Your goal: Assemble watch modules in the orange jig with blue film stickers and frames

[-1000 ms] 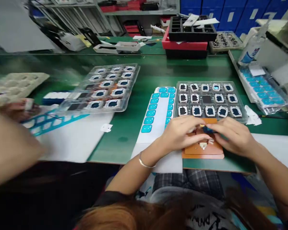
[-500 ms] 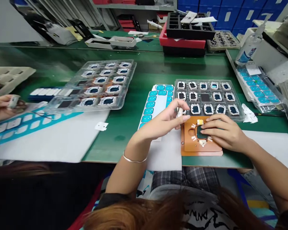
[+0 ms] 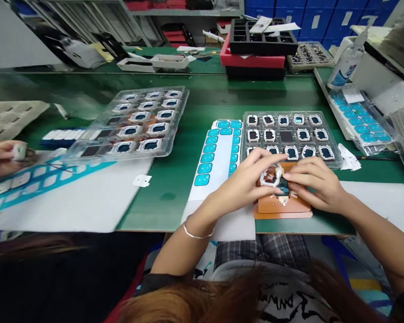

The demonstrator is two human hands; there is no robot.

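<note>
A green workbench (image 3: 175, 179) carries a clear tray (image 3: 291, 134) of white-framed parts, with an orange fixture block (image 3: 283, 207) just in front of it at the near edge. Both forearms reach in over the block. The left hand (image 3: 245, 181) pinches a small white square frame (image 3: 270, 176) between thumb and fingertips, tilted above the block. The right hand (image 3: 311, 181) rests fingers curled and pressed down on the block's dark centre, gripping nothing I can make out. No writing is readable
</note>
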